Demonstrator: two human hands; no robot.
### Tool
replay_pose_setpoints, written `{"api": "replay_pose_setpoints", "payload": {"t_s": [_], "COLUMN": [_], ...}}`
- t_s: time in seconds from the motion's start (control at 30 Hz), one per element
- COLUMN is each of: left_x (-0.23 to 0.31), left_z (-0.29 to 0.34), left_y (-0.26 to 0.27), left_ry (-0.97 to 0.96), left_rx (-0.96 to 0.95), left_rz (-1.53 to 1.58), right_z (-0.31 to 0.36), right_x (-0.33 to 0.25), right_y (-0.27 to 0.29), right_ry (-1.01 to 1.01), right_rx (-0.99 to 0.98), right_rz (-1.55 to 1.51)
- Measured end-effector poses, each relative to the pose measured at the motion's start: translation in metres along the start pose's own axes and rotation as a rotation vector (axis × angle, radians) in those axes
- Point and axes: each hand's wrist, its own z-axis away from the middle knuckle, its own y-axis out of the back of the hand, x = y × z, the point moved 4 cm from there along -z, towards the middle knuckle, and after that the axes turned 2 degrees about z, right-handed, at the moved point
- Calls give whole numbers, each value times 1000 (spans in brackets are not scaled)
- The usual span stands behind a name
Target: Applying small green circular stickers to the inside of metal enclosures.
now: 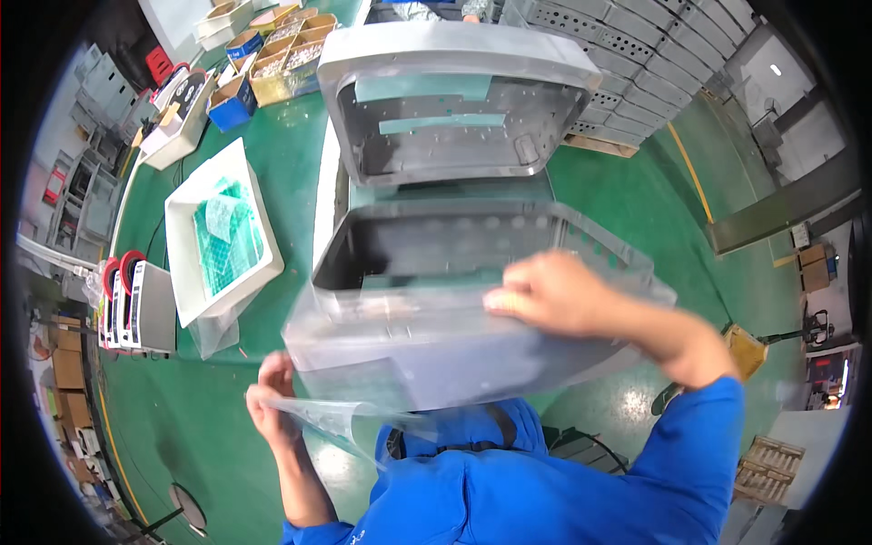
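Close in front of me is a grey plastic crate (454,359), tilted so that its opening faces away from me, with rows of small holes along its right side. My right hand (554,292) is closed over the crate's near rim, thumb pointing left. Off the crate's left corner, my left hand (270,395) pinches a sheet of clear plastic film (341,420), which hangs between the crate and my body. Just beyond stands a second grey crate (459,41), its opening toward me, with pale green strips (422,88) inside.
On the green table at left, a white tray (184,277) holds green film pieces. Behind it are a blue bin (232,104) and cardboard boxes (291,73) of small parts. White devices with red rings (150,304) stand at the table's left edge. Grey crates (627,68) are stacked at back right.
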Motion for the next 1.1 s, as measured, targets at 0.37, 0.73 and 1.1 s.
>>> {"api": "replay_pose_setpoints", "payload": {"t_s": [0.37, 0.73, 1.1], "left_x": [-162, -130, -175], "left_z": [-168, -192, -182], "left_y": [-42, -68, -95], "left_ry": [404, 523, 525], "left_rx": [135, 157, 102], "left_rz": [855, 166, -249], "right_z": [40, -10, -44], "right_x": [326, 299, 344], "right_y": [4, -60, -84], "right_ry": [-15, -796, -819], "right_rx": [1041, 370, 467], "right_rz": [-1404, -1822, -1258]}}
